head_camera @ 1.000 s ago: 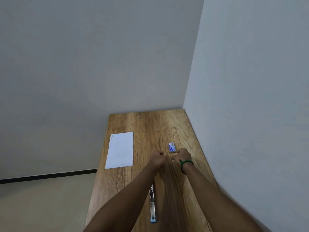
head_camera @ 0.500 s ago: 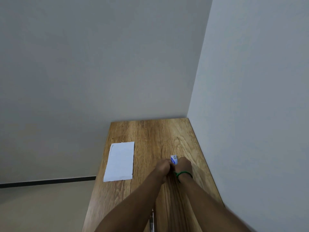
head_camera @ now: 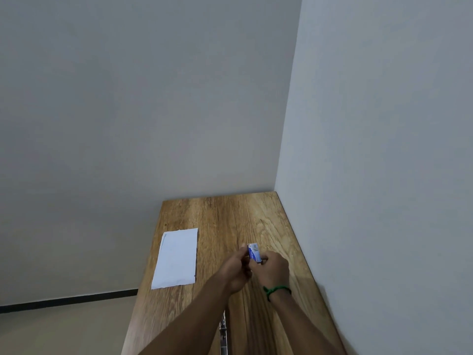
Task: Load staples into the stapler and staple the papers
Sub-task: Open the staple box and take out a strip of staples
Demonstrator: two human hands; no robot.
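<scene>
- My left hand (head_camera: pixel 236 271) and right hand (head_camera: pixel 272 269) both pinch the staple box (head_camera: pixel 254 251).
- Papers (head_camera: pixel 176 257) lie to the left.
- Stapler (head_camera: pixel 223 334) lies between my forearms.

Bare corner of an indoor room, office or home cannot be told. A narrow wooden desk (head_camera: pixel 230 213) fits against a blank pale far wall (head_camera: pixel 153 98) and right wall (head_camera: pixel 384 149). To the left, a dark skirting strip (head_camera: pixel 64 302) meets a beige floor (head_camera: pixel 64 331). Paper (head_camera: pixel 176 257), a staple box (head_camera: pixel 254 252) and part of a stapler (head_camera: pixel 224 336) point to desk work.
</scene>
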